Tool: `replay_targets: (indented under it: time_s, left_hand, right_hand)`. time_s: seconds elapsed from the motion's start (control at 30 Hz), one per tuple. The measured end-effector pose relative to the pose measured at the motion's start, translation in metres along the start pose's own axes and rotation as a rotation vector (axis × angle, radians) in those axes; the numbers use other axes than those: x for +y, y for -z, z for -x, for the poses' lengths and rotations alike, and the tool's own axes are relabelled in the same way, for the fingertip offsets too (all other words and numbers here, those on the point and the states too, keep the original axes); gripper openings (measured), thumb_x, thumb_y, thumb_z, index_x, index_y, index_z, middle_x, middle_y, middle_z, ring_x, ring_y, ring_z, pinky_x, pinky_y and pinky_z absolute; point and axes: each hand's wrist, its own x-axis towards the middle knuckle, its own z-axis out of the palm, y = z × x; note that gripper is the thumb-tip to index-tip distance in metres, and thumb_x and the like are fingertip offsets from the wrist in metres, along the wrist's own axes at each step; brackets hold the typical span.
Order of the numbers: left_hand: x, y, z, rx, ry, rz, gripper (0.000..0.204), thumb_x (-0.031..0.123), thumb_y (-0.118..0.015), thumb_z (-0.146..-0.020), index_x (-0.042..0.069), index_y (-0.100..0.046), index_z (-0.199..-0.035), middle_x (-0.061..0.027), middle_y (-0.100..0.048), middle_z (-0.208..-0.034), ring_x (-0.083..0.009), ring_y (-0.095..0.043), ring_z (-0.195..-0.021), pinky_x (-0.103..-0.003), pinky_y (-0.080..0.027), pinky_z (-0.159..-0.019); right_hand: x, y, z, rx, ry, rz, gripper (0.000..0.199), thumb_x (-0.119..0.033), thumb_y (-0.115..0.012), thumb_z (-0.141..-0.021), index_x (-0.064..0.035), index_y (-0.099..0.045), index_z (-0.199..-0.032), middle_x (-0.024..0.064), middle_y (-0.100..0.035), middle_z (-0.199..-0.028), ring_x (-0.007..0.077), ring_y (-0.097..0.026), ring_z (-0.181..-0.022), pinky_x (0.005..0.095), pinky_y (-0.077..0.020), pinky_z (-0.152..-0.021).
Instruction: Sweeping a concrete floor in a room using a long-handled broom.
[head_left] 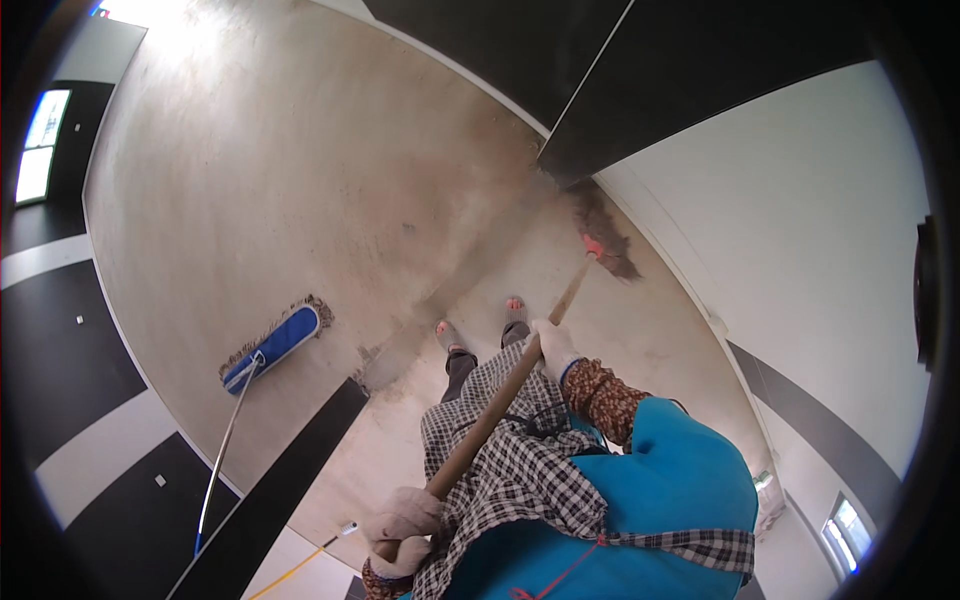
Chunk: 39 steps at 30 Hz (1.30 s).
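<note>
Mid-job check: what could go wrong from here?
The shaggy dark-brown mop head lies near the base of the smooth white wall and might smudge it. If the long greyish band on the pale floor is damp, which I cannot tell, the grey shoes might slip. The blue oblong dust mop, off to the left, might trip someone.

Sleeve and pole cut off, small details lost.
The patterned brown sleeve [383, 586] behind the white-gloved left hand [405, 522] and the thin yellow pole [290, 573] run out at the lower edge; the small fitting on the pole's tip is too small to tell. The black-and-white checked cloth apron [530, 480] hides the upper legs, strands blur together in the dark, shaggy mop head [618, 250], and glare washes out the beige floor's [330, 190] far upper-left end.
</note>
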Motion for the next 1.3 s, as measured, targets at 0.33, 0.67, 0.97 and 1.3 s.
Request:
replay_targets:
  time_s: [0.33, 0.67, 0.97, 1.3]
  left_hand:
    - [0.004, -0.031, -0.001, -0.164, -0.04, -0.091, 0.014, -0.002, -0.073, -0.079, 0.002, -0.059, -0.076, -0.0112, -0.06, -0.078, -0.0321, -0.06, -0.075, -0.044, -0.049, -0.072]
    - [-0.007, -0.022, 0.007, -0.062, 0.036, -0.038, 0.016, 0.0, -0.074, -0.075, 0.004, -0.058, -0.074, -0.0119, -0.064, -0.079, -0.0331, -0.061, -0.078, -0.046, -0.048, -0.077]
    - [-0.029, -0.035, -0.017, -0.113, 0.169, -0.211, 0.016, -0.002, -0.073, -0.072, 0.003, -0.059, -0.075, -0.0122, -0.064, -0.086, -0.0323, -0.059, -0.098, -0.046, -0.047, -0.087]
    - [-0.007, -0.037, -0.006, 0.003, 0.099, -0.202, 0.01, 0.006, -0.063, -0.073, 0.003, -0.054, -0.068, -0.0151, -0.064, -0.075, -0.0286, -0.057, -0.076, -0.047, -0.046, -0.083]
  right_hand:
    - [0.0, 0.033, -0.015, -0.095, -0.07, 0.045, 0.021, -0.025, -0.059, -0.089, -0.0051, -0.05, -0.09, 0.0049, -0.051, -0.071, 0.0206, -0.054, -0.058, 0.0336, -0.0508, -0.052]
    - [0.017, 0.008, -0.02, -0.093, -0.013, 0.117, 0.024, -0.031, -0.053, -0.09, -0.0083, -0.055, -0.082, 0.0082, -0.058, -0.071, 0.0219, -0.056, -0.059, 0.034, -0.0458, -0.056]
    - [-0.02, 0.029, -0.047, -0.027, 0.065, 0.012, 0.021, -0.019, -0.058, -0.086, 0.0007, -0.05, -0.087, 0.0096, -0.052, -0.065, 0.0234, -0.056, -0.054, 0.0369, -0.0471, -0.048]
    - [-0.007, 0.025, -0.021, 0.009, 0.019, -0.177, 0.017, -0.016, -0.059, -0.086, -0.0006, -0.054, -0.091, 0.0072, -0.052, -0.064, 0.0212, -0.051, -0.049, 0.0368, -0.0479, -0.048]
